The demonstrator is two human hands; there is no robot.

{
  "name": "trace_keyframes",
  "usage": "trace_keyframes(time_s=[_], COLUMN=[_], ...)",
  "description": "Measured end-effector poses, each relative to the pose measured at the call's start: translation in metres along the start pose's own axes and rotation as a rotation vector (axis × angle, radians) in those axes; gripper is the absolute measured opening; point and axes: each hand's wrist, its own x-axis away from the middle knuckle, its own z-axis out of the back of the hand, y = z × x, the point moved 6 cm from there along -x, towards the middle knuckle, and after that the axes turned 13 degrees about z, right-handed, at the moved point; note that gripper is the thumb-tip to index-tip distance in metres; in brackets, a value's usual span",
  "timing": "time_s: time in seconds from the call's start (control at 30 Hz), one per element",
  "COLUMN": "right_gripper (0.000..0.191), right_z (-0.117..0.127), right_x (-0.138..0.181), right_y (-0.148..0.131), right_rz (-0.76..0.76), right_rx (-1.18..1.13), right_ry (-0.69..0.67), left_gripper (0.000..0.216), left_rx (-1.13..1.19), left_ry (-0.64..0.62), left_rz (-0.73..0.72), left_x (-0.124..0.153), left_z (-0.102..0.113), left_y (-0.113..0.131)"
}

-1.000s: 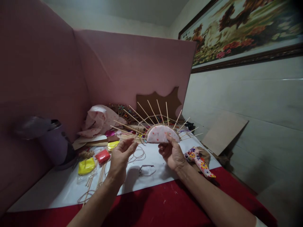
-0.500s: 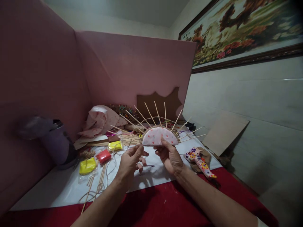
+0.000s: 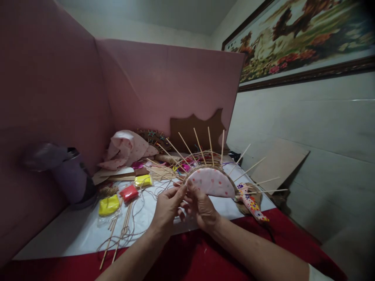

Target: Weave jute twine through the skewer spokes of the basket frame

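Note:
A half-round piece [image 3: 212,182] covered in pink dotted fabric is held up over the table, with thin wooden sticks fanning out from its curved edge and twine running between them. My right hand [image 3: 203,207] grips its lower left part, thumb on the fabric face. Just beside it, my left hand [image 3: 170,203] is closed at the left corner, thumb and forefinger pinched together there. Whether those fingers hold the corner or the twine is hard to make out. Behind the piece's right end lies a flower-patterned fabric item [image 3: 250,201] on brown cardboard.
Yellow packets [image 3: 109,205] and a red packet [image 3: 129,193] lie left, near loose sticks [image 3: 124,222] and twine. A purple tumbler [image 3: 73,177] stands far left. Crumpled pink fabric [image 3: 125,148] and jagged brown cardboard [image 3: 196,130] are behind. Pink panels enclose the left and back.
The half-round piece has moved right and down and come nearer, tilting lower at its right. My right hand has shifted to its left part, and my left hand has closed in at the corner.

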Motion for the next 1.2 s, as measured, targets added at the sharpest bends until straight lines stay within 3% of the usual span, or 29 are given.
trace_keyframes(time_s=[0.13,0.27,0.33,0.4,0.47,0.57,0.7,1.07,1.2], right_gripper=[0.024,0.016,0.015,0.014,0.014,0.017,0.018,0.02,0.02], right_z=[0.017,0.022,0.021,0.02,0.019,0.02,0.021,0.014,0.015], right_x=[-0.009,-0.014,-0.016,-0.016,-0.017,-0.017,-0.019,-0.013,-0.013], right_y=[-0.02,-0.037,-0.043,-0.047,-0.048,-0.046,-0.044,-0.05,-0.049], right_rz=[0.165,0.211,0.202,0.186,0.17,0.139,0.106,-0.025,-0.028], right_rx=[0.01,-0.077,-0.134,-0.178,-0.2,-0.203,-0.207,-0.269,-0.256], right_ry=[0.13,0.121,0.072,0.027,0.004,0.009,-0.015,-0.089,-0.106], left_gripper=[0.039,0.026,0.02,0.03,0.04,0.032,0.019,0.018,0.024], left_rx=[-0.252,-0.349,-0.435,-0.445,-0.318,-0.139,-0.132,-0.369,-0.247], left_ry=[0.214,0.502,0.574,0.482,0.282,0.109,0.116,0.176,0.14], left_rz=[-0.099,-0.442,-0.554,-0.52,-0.373,-0.188,-0.173,-0.038,0.028], left_x=[0.012,0.032,0.038,0.032,0.022,0.013,0.011,0.005,0.007], left_z=[0.011,0.023,0.023,0.021,0.018,0.018,0.025,0.044,0.056], left_y=[0.011,0.04,0.049,0.05,0.043,0.036,0.042,0.073,0.087])
